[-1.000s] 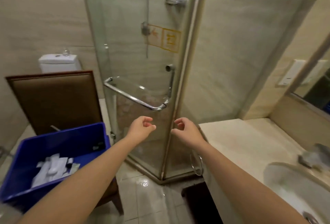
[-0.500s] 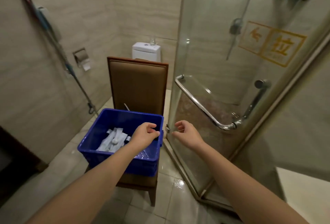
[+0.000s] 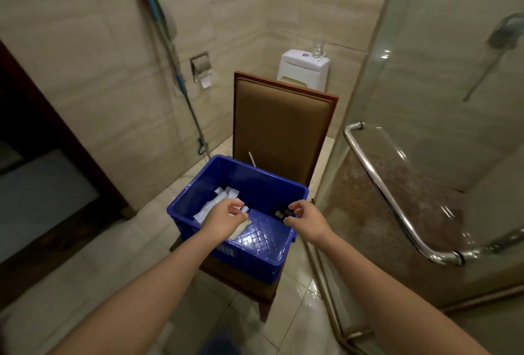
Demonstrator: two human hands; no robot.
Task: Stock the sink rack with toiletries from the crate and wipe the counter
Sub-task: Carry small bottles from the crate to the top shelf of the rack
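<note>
The blue crate (image 3: 255,259) stands on the seat of a chair (image 3: 283,128), and its near edge seems to reach past the seat. If a hand leans on that near rim, the crate could tip. The floor (image 3: 297,301) beside the shower shines as if it is wet, so a small piece that slips from the fingers could slide away.

The left hand (image 3: 225,221) and right hand (image 3: 307,221) hover over the crate. On both, the fingers are loosely curled with the tips apart, clamped on nothing.

Count: one crate, one chair, two hands. The white packets (image 3: 209,208) lie in a heap at the left of the crate, too mixed to count. There are at least two small dark-capped bottles (image 3: 282,213). The sink rack and the table are not in view.
</note>
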